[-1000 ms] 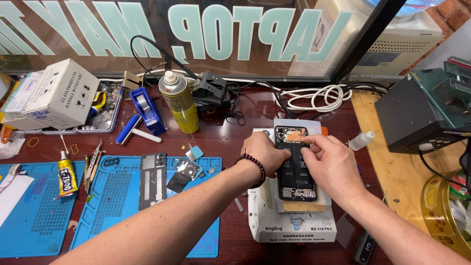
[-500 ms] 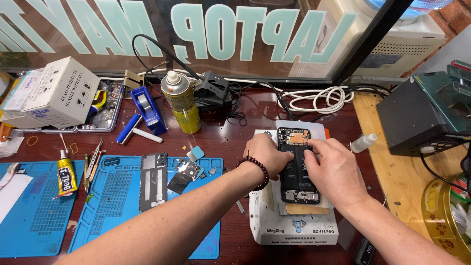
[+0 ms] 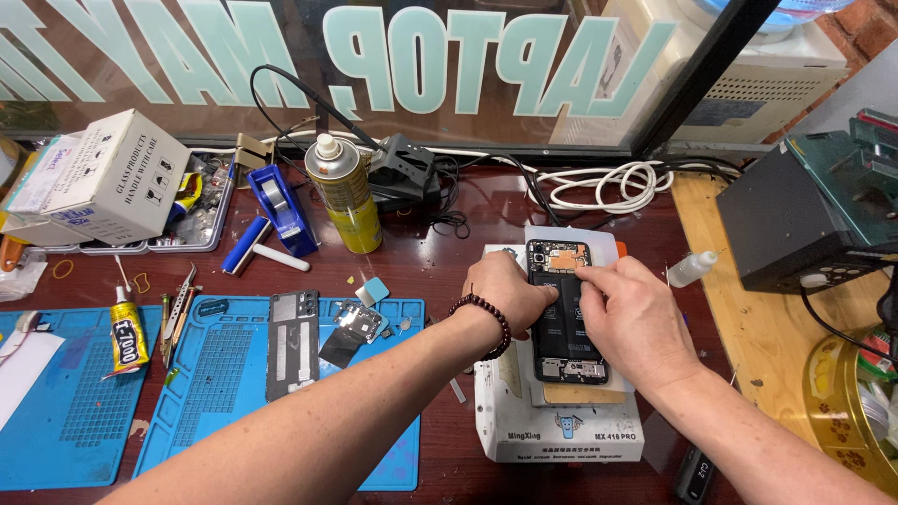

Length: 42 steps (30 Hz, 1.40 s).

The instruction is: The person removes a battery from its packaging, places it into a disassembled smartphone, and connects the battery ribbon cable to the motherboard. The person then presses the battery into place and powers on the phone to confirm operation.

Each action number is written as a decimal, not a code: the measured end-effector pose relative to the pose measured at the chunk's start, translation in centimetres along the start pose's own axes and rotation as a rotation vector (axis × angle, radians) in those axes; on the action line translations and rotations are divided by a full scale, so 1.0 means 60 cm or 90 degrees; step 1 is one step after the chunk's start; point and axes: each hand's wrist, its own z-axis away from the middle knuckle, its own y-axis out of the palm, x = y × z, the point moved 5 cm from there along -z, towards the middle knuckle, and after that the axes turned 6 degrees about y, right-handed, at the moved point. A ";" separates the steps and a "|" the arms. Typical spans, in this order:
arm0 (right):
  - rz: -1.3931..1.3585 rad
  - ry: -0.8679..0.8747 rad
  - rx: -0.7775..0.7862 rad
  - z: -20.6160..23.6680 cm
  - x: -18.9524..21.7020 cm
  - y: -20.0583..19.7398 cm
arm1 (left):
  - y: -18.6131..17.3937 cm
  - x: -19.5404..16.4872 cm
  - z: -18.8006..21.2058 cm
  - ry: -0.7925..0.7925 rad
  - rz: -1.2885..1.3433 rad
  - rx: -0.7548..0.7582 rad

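An opened black smartphone (image 3: 564, 313), its back cover off and its insides showing, lies on a white box-shaped heating pad (image 3: 552, 430). My left hand (image 3: 505, 292), with a dark bead bracelet on the wrist, steadies the phone's left edge. My right hand (image 3: 629, 318) rests on the right side, thumb and forefinger pinched over the upper part of the phone just under the copper-coloured patch. What the fingertips hold is too small to tell.
A blue silicone mat (image 3: 234, 374) holds a grey phone back cover (image 3: 293, 341) and a metal plate (image 3: 348, 329). Nearby: yellow spray can (image 3: 344, 192), glue tube (image 3: 128, 329), tweezers (image 3: 180, 309), blue tape dispenser (image 3: 281, 208), cardboard box (image 3: 112, 178), small dropper bottle (image 3: 690, 269), black device (image 3: 804, 220).
Both hands stay on the phone. My right hand's fingertips have shifted slightly down from the copper patch toward the phone's middle.
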 end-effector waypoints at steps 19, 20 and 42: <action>-0.088 0.113 0.055 -0.007 -0.017 -0.002 | 0.003 0.000 -0.002 -0.003 0.001 0.002; -0.085 0.081 0.042 -0.008 -0.013 -0.003 | 0.001 0.000 -0.002 0.001 0.001 -0.001; -0.016 0.113 0.053 -0.008 -0.010 0.011 | 0.001 -0.002 -0.002 0.003 -0.008 -0.007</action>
